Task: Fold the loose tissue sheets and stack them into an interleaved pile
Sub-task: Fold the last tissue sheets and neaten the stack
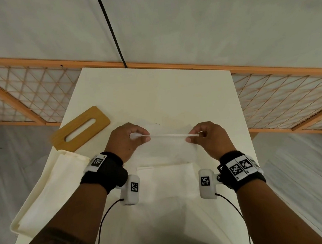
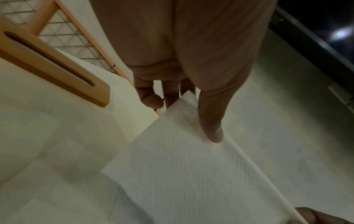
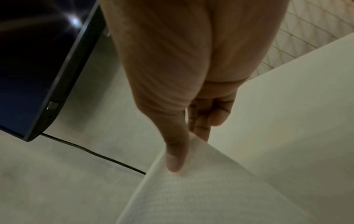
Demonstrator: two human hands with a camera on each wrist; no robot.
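Observation:
A thin white tissue sheet [image 1: 166, 147] hangs above the white table [image 1: 153, 95], stretched between both hands, its top edge taut and level. My left hand [image 1: 127, 139] pinches the sheet's upper left corner between thumb and fingers. My right hand [image 1: 207, 137] pinches the upper right corner the same way. In the left wrist view the thumb [image 2: 211, 121] presses on the textured sheet [image 2: 191, 174]. In the right wrist view the thumb [image 3: 175, 153] lies on the sheet [image 3: 201, 197] near its corner. A flat white tissue [image 1: 167, 177] lies on the table below the hands.
A wooden lid with a long slot [image 1: 81, 128] lies at the table's left edge, beside a cream fabric box or cover [image 1: 50, 191] hanging over that edge. A black cable [image 1: 111, 32] runs down the far wall. A dark screen [image 3: 38, 68] stands beyond the table. Orange-framed lattice panels [image 1: 283, 98] flank the table.

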